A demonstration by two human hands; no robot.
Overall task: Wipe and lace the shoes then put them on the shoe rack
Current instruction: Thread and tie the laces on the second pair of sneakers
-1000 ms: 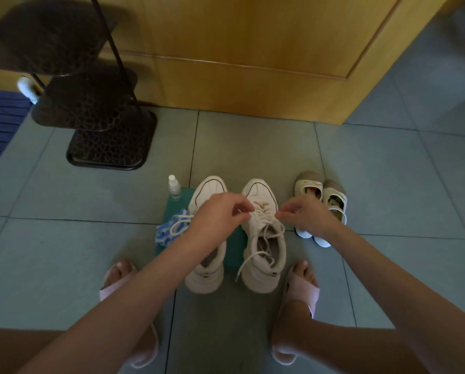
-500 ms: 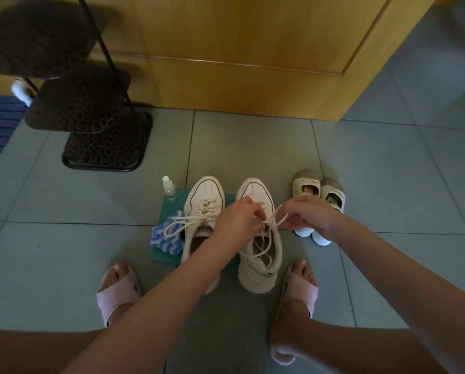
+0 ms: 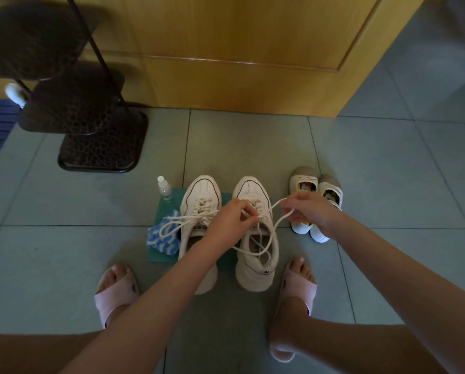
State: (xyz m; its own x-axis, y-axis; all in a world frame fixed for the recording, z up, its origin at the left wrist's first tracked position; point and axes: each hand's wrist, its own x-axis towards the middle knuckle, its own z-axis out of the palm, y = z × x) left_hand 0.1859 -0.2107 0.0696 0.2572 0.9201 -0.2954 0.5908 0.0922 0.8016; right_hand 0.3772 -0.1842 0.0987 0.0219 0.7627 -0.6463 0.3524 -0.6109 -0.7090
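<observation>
Two cream sneakers stand side by side on a green mat, toes pointing away from me. The left sneaker is laced, and its lace ends trail off to the left. Over the right sneaker my left hand pinches that shoe's lace near the eyelets. My right hand holds a loop of the same lace, pulled out to the right. The dark metal shoe rack stands at the back left.
A small spray bottle stands at the mat's back left corner, and a blue-and-white striped cloth lies on its left edge. A pair of small white shoes sits to the right. My feet in pink slippers flank the sneakers. A wooden door is behind.
Both hands have drawn the right sneaker's lace up and apart. My right hand now holds a loop further out to the right. The view has shifted slightly.
</observation>
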